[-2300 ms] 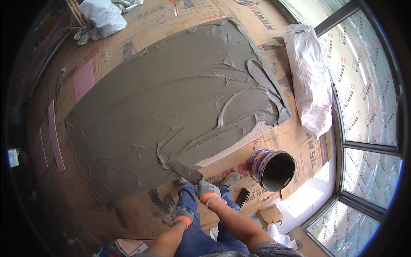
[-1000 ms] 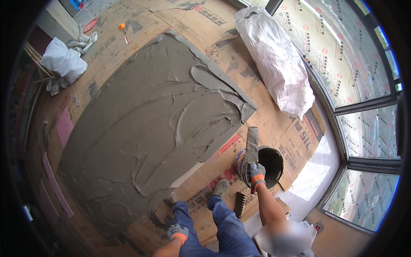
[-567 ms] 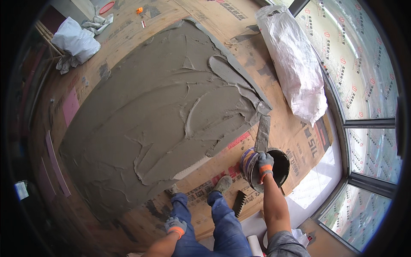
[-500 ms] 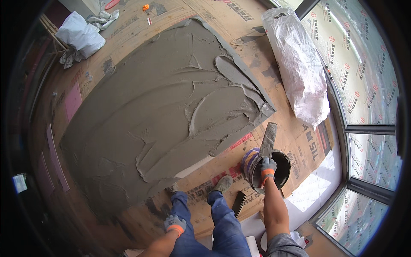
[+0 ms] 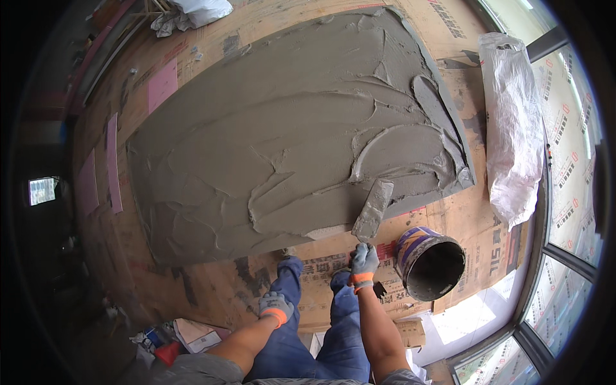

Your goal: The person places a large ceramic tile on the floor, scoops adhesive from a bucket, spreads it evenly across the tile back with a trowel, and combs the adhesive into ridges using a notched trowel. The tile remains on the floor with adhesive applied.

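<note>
R hand fingers clamped on loaded trowel at mortar edge, L hand curled on knee; tilt too steep & mix may drop onto cardboard near bucket.

The handle of the trowel is hidden inside the right hand, so the grip on it cannot be seen closely. Just beside the bucket, a small dark tool is partly covered by the right forearm. Inside the bucket it is too dark to tell what it contains. Far from the bucket, the white cloth is cut by the upper edge. The small items below the left hand are too blurred to name.
</note>
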`<action>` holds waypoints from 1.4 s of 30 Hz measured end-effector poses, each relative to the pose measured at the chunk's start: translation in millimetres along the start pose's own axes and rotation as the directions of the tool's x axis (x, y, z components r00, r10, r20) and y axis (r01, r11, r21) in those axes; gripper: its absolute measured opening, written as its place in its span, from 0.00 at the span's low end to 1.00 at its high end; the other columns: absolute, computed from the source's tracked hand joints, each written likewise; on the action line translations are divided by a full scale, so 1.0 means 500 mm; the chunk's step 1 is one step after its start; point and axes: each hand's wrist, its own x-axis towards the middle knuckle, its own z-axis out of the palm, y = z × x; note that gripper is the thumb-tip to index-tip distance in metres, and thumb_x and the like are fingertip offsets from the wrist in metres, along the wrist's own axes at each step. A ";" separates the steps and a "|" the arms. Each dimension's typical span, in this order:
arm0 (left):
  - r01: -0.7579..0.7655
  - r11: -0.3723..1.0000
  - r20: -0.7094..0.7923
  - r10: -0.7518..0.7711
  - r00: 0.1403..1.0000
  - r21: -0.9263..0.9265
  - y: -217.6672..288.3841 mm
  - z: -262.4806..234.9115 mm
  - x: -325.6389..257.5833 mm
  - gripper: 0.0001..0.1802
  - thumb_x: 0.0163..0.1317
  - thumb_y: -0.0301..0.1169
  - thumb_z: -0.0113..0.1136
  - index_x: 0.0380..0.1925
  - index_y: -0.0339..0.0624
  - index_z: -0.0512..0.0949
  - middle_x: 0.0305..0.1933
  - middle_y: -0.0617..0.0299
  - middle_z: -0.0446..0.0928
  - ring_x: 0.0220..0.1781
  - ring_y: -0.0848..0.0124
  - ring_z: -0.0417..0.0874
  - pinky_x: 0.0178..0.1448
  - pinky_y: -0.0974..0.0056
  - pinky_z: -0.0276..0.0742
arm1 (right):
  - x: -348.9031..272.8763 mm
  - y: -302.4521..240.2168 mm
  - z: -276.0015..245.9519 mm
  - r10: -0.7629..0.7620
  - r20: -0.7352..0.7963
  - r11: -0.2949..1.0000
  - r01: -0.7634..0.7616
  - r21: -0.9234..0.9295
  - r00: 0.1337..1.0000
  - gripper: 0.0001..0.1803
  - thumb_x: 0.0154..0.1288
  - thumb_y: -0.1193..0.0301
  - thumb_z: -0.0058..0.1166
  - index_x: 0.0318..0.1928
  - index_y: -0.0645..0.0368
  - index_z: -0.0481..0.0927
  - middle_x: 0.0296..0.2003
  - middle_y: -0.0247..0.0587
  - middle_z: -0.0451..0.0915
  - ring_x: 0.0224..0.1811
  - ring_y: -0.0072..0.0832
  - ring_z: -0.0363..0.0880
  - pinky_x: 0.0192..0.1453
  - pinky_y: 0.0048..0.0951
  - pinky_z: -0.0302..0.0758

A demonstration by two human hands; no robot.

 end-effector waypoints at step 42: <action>0.002 0.996 0.023 0.000 1.000 -0.084 -0.036 0.059 0.004 0.31 0.63 0.54 0.52 0.56 0.44 0.78 0.64 0.51 0.72 0.68 0.54 0.71 0.71 0.51 0.64 | 0.124 0.244 0.193 -0.061 -0.122 0.998 0.061 -0.004 0.991 0.08 0.58 0.71 0.57 0.32 0.64 0.77 0.19 0.43 0.77 0.20 0.29 0.69 0.26 0.38 0.68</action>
